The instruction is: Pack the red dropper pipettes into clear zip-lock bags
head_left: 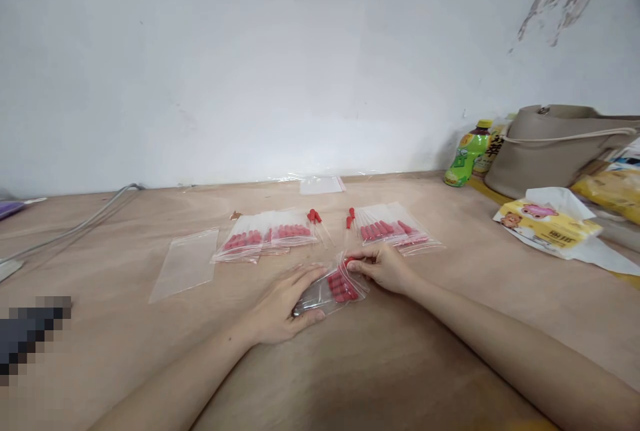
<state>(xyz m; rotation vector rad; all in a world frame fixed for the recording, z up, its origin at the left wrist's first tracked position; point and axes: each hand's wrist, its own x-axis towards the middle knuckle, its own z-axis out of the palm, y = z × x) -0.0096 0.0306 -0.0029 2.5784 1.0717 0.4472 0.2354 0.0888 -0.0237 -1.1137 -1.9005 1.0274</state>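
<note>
A clear zip-lock bag (320, 294) with several red-bulbed droppers (340, 286) in it lies on the table. My left hand (285, 304) grips its closed end, thumb and fingers on either side. At the bag's mouth, my right hand (383, 267) pinches a red bulb between thumb and fingertips; the rest of that dropper is hidden. Just beyond are loose glass droppers with red bulbs, one cluster (314, 216) on the left and a few (351, 217) on the right. Filled bags lie in overlapping rows, one on the left (245, 239) and another (383, 227) on the right.
A flat bag (187, 264) lies at left, another (320, 185) by the wall. On the right stand a green drink bottle (467, 156) and a grey-beige handbag (545, 151), behind a yellow-and-white tissue pack (550, 224). A cable (85, 221) and a blurred dark object (30, 331) are left.
</note>
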